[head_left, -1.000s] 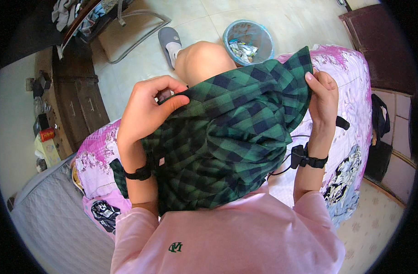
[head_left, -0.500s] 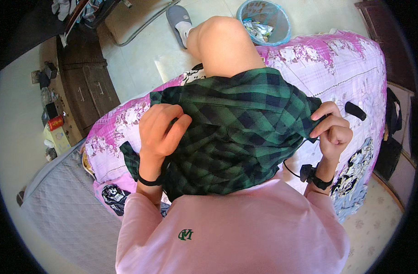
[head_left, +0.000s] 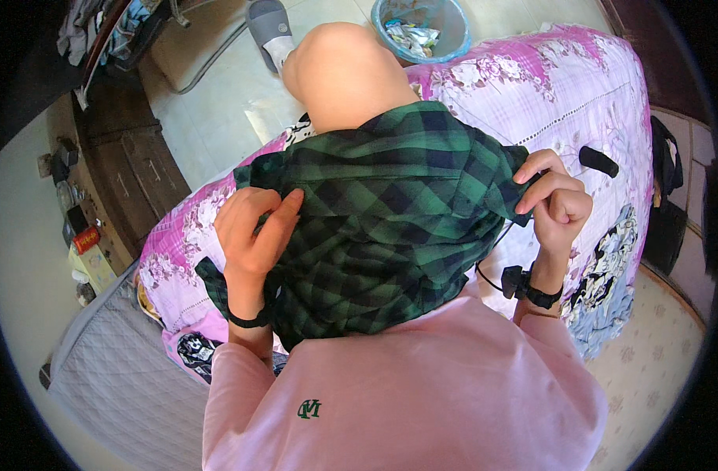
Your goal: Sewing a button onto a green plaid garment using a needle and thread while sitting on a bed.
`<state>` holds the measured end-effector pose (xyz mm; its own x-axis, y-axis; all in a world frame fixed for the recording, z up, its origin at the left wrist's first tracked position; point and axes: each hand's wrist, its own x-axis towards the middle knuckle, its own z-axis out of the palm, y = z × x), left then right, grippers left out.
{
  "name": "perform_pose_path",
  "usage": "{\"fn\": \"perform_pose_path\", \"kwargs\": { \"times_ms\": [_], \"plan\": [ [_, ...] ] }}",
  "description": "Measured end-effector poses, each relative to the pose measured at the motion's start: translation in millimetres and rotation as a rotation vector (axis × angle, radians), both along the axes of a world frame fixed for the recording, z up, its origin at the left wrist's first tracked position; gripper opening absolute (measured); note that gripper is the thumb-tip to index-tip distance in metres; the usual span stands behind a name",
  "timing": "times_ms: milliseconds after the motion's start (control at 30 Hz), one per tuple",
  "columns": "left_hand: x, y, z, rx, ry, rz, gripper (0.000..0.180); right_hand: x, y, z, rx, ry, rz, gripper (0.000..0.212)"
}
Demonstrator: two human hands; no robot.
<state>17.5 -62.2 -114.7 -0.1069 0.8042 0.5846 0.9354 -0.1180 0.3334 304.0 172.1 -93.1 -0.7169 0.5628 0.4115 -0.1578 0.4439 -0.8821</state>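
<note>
A green and navy plaid shirt (head_left: 375,228) lies spread over my lap, its cloth creased. At its right end, my right hand (head_left: 559,200) pinches the cloth between thumb and fingers. On the left edge, my left hand (head_left: 249,231) has its fingers curled over the cloth, with the thumb standing apart; its fingertips are partly hidden. A narrow plaid end of the shirt sticks out to the left of my left wrist. Both wrists wear black bands, and the right one also carries a small black device (head_left: 516,281) with a cable.
I sit on a bed with a pink and white floral sheet (head_left: 563,102). A black object (head_left: 598,162) and a heap of patterned cloth (head_left: 602,275) lie to the right. A blue-lined bin (head_left: 453,31) stands ahead, a wooden cabinet (head_left: 131,173) at the left, a grey quilted pad (head_left: 123,369) nearer.
The view has shifted slightly, so the scene sits further left. My left thumb has straightened and lifted away from the fingers. My right hand keeps its pinch on the shirt.
</note>
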Motion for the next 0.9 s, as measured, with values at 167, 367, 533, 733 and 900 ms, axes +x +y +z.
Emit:
{"fn": "perform_pose_path", "kwargs": {
  "times_ms": [167,367,533,733,900],
  "plan": [
    [-2,-2,-1,-0.033,-0.018,0.018,0.034,3,1,1,-0.02,-0.022,-0.016,0.042],
    [1,14,5,-0.076,-0.032,0.004,0.035,2,1,2,-0.004,0.018,-0.002,0.042],
    [7,37,15,-0.064,0.008,-0.047,0.033,0,-3,7,-0.072,0.128,0.033,0.042],
    [21,49,45,0.211,0.044,-0.016,0.025,9,-3,19,-0.078,0.28,0.001,0.046],
    [30,40,59,0.099,0.022,-0.299,0.025,27,-20,28,-0.252,0.206,0.056,0.045]
  ]
}}
